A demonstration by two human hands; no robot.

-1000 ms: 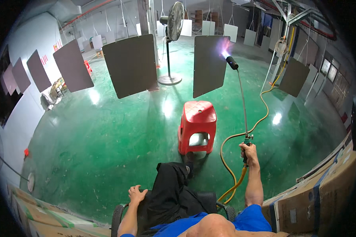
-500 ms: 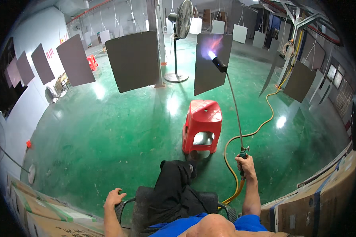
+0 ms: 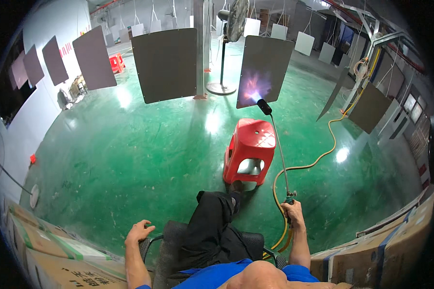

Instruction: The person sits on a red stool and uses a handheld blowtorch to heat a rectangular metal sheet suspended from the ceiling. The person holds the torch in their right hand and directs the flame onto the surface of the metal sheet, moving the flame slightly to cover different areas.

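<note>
The torch (image 3: 279, 151) is lying in the right hand (image 3: 293, 213), just to the right of the red stool (image 3: 256, 135), its long axis running forward from the fist and leaning slightly left. Its black nozzle (image 3: 264, 107) is pointing away from the person, up and to the left, and a violet-blue flame (image 3: 255, 92) is showing against the lower left part of a dark hanging panel (image 3: 271, 60). The right forearm is reaching forward, and the fingers are closing firmly around the handle. The left forearm is extending at the person's side; the left hand (image 3: 140, 231) is holding nothing, its fingers parting loosely beside a chair armrest (image 3: 144, 246), though whether it is touching that, one cannot tell. One torch is burning, one yellow hose (image 3: 299, 167) is curving over the floor, one stool is standing ahead, and two broad dark panels are hanging nearest in front, the second (image 3: 166, 65) to the left.
</note>
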